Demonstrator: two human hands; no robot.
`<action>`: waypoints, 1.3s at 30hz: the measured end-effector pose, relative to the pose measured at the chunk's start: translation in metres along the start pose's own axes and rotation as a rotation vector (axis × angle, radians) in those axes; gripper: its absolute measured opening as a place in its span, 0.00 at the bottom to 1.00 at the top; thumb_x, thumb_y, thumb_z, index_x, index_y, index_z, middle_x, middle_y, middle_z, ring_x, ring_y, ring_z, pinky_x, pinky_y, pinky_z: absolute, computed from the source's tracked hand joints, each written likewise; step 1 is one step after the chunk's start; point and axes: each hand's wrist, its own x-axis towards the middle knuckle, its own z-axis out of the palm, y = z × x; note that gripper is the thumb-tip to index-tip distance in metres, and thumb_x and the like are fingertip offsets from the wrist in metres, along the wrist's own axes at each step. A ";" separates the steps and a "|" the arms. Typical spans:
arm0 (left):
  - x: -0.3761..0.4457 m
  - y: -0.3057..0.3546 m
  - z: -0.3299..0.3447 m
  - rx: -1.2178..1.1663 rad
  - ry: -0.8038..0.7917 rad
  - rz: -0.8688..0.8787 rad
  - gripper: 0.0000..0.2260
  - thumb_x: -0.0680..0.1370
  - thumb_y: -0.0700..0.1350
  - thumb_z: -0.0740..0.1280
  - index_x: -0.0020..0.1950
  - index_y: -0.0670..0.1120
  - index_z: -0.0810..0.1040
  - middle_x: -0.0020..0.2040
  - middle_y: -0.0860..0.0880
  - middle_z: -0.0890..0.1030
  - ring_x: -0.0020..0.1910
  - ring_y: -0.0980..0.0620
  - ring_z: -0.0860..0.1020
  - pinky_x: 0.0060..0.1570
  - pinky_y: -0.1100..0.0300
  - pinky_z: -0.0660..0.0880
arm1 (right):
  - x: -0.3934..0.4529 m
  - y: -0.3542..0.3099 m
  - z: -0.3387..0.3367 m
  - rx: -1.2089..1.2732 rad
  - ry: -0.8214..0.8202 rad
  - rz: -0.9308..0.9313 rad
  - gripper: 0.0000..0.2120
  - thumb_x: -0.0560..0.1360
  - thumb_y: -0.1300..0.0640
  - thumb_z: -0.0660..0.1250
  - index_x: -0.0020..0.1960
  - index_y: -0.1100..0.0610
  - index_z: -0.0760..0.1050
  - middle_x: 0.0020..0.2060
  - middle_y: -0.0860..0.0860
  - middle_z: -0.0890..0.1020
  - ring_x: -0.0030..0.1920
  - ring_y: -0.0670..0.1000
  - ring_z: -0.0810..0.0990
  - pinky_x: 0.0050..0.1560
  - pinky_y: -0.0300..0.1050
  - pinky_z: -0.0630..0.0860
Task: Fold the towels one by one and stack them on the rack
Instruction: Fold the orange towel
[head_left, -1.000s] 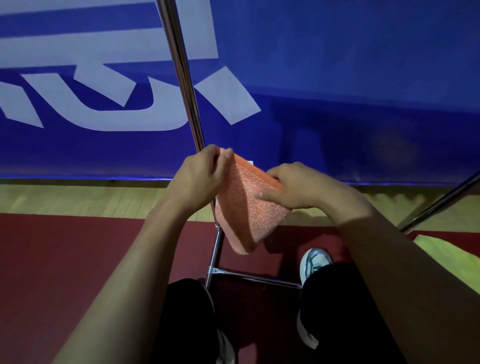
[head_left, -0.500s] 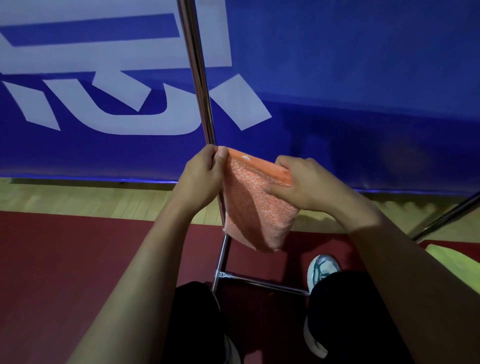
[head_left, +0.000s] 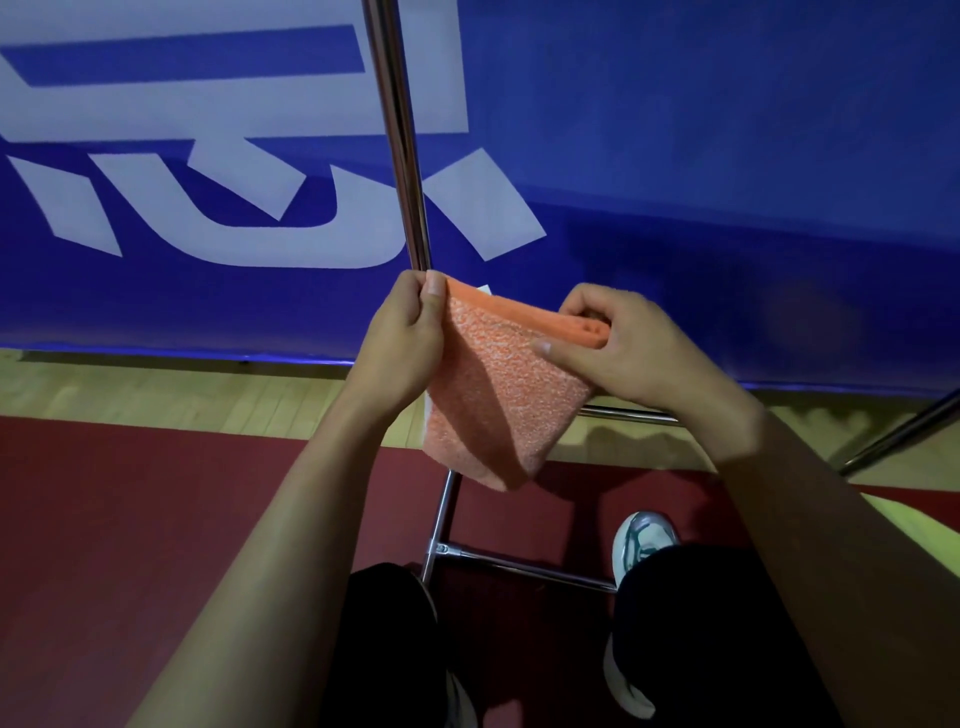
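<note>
A small orange towel (head_left: 498, 395), folded into a thick square, hangs in the air in front of me, its lower corner pointing down. My left hand (head_left: 410, 343) pinches its top left corner between thumb and fingers. My right hand (head_left: 618, 348) grips the top right edge, thumb across the front face and fingers curled behind. The chrome upright pole of the rack (head_left: 400, 135) rises just behind the towel and my left hand.
A blue banner (head_left: 701, 156) with white lettering stands close behind the rack. The rack's lower chrome bars (head_left: 524, 566) cross the dark red floor by my shoe (head_left: 644, 540). A slanted chrome bar (head_left: 904, 436) and a yellow-green cloth (head_left: 924, 530) lie at right.
The towel has risen slightly and tilted, its top edge now more level. My right hand's fingers have curled further over the top right edge. The view has drifted a little.
</note>
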 end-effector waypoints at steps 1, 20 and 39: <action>-0.001 0.001 0.000 -0.007 -0.003 0.001 0.17 0.88 0.57 0.52 0.60 0.47 0.74 0.49 0.55 0.77 0.49 0.61 0.75 0.48 0.60 0.72 | -0.001 0.000 0.000 0.013 0.008 0.005 0.14 0.73 0.44 0.76 0.45 0.50 0.75 0.34 0.42 0.80 0.33 0.39 0.75 0.35 0.37 0.70; -0.004 0.009 -0.010 -0.122 0.222 0.046 0.20 0.88 0.58 0.52 0.58 0.46 0.78 0.49 0.54 0.81 0.51 0.57 0.79 0.51 0.59 0.75 | 0.005 0.005 0.011 0.978 -0.357 0.219 0.25 0.67 0.50 0.74 0.62 0.58 0.79 0.56 0.55 0.86 0.57 0.53 0.85 0.59 0.48 0.82; 0.002 0.004 -0.031 -0.835 -0.040 -0.499 0.20 0.85 0.61 0.60 0.64 0.47 0.77 0.51 0.42 0.87 0.49 0.46 0.86 0.40 0.53 0.83 | 0.012 0.002 0.004 1.115 -0.186 0.275 0.19 0.76 0.56 0.69 0.65 0.60 0.77 0.57 0.57 0.85 0.57 0.55 0.84 0.58 0.50 0.80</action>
